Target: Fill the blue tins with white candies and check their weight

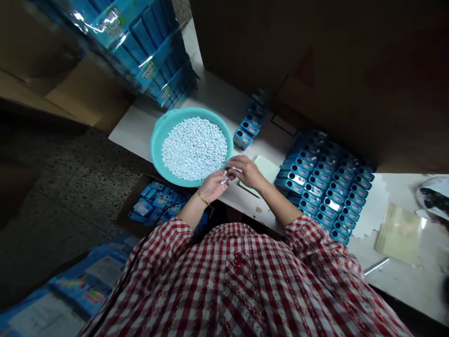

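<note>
My left hand (211, 186) is cupped palm up at the near right rim of a turquoise basin (156, 149), with a few small white candies (223, 179) resting in its palm and fingers. A gold bracelet circles that wrist. My right hand (247, 172) comes over from the right, its bent fingers close above the left fingertips. Something whitish shows at the right fingertips, too small and partly hidden to name. A heap of small white candies (194, 147) fills much of the basin. Just beyond my right hand lies a pale green flat container or lid (266, 169).
A short row of small blue boxes (242, 138) stands right of the basin. Many more blue boxes (324, 187) stand in rows farther right. Wrapped blue packs (147, 51) are stacked at the back left. Below the table edge sits a carton of blue packets (154, 201). A metal tube (377, 266) lies right.
</note>
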Available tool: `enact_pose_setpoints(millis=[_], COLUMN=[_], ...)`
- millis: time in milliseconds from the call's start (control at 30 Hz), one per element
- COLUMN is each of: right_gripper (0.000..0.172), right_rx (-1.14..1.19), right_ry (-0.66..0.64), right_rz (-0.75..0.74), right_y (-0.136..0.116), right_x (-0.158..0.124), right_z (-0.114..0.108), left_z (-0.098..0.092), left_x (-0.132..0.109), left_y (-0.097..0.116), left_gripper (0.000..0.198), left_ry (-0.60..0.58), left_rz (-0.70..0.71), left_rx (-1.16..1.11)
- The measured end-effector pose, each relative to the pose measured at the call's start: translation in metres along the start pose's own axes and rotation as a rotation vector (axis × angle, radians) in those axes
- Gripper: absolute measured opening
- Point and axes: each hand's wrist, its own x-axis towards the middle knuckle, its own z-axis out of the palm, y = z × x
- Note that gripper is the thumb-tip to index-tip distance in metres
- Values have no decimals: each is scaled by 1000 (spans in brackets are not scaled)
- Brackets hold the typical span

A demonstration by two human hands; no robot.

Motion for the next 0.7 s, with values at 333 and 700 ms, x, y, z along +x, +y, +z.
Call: enact_pose_setpoints(millis=[333, 700], right_gripper=[16, 18], right_rx=[15, 12], right_ry=[24, 323], right_rz=[-47, 360], right_y=[8, 78], right_x=[20, 45], right_z=[-7, -15], left_z=[14, -10], left_x=[10, -15], left_y=[11, 17], left_gripper=[30, 27], left_ry=[3, 150], left_rz=[73, 96], left_rx=[38, 19])
